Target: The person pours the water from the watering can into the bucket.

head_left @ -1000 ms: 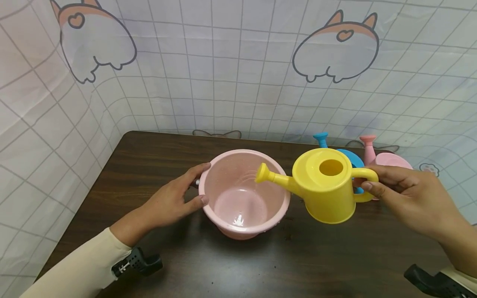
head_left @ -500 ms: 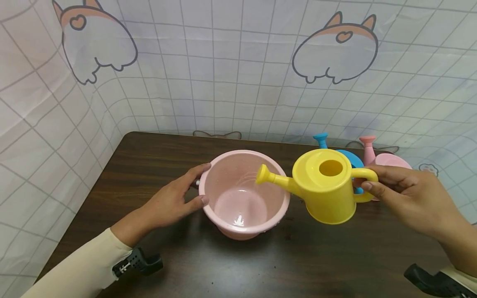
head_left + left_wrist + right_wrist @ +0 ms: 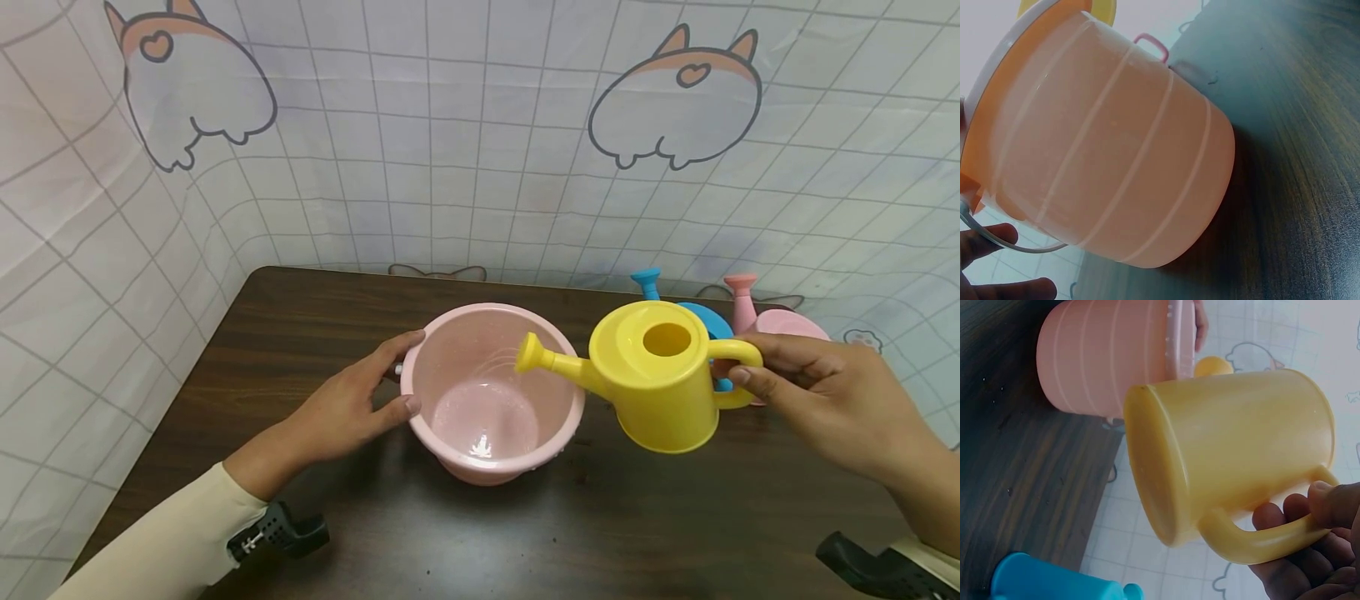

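Observation:
My left hand (image 3: 341, 404) rests against the left rim of a pink bucket (image 3: 487, 475), thumb and index finger spread along it and touching it. Lower fingers (image 3: 1013, 290) of that hand lie fairly straight near the bucket's white bail handle (image 3: 1029, 250). With thumb and curled fingers, my right hand (image 3: 840, 400) grips the handle of a yellow watering can (image 3: 663, 400). The can is held above the table, its spout rose (image 3: 531, 352) over the bucket's right side. Thin streams of water run from the rose into the bucket, where shallow water glistens on the bottom.
Behind the yellow can, at the back right, stand a blue watering can (image 3: 705, 317) and a pink watering can (image 3: 791, 321), both partly hidden. Water drops dot the dark wooden table (image 3: 480, 550). A white grid-patterned cloth (image 3: 450, 125) hangs along the table's back and left side.
Both hands, the bucket and the yellow watering can keep nearly the same place. Water keeps running from the rose, and the water in the bucket looks more rippled.

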A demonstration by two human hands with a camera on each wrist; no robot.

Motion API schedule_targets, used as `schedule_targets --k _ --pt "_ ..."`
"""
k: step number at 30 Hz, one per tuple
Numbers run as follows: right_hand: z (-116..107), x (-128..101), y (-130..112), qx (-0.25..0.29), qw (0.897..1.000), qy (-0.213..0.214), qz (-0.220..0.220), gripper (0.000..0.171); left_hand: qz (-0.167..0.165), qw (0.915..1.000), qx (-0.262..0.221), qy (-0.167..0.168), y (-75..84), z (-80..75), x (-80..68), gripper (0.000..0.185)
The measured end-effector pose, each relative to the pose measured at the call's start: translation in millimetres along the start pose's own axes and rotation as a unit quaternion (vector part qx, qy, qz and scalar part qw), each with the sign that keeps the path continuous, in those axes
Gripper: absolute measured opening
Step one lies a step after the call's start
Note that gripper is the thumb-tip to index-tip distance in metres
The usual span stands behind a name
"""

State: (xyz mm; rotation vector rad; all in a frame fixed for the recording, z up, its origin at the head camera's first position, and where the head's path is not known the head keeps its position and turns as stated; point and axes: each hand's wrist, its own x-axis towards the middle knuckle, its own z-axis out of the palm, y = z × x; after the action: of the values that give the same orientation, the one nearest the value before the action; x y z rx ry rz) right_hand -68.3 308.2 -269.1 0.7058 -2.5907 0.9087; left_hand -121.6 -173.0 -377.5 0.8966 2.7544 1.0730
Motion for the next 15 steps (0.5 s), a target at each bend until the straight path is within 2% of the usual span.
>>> schedule_targets --k 15 --pt "0.4 -0.7 0.2 -0.003 1.0 -0.003 0.011 0.04 -0.009 0.9999 0.005 -0.001 0.1 -0.3 -0.2 0.076"
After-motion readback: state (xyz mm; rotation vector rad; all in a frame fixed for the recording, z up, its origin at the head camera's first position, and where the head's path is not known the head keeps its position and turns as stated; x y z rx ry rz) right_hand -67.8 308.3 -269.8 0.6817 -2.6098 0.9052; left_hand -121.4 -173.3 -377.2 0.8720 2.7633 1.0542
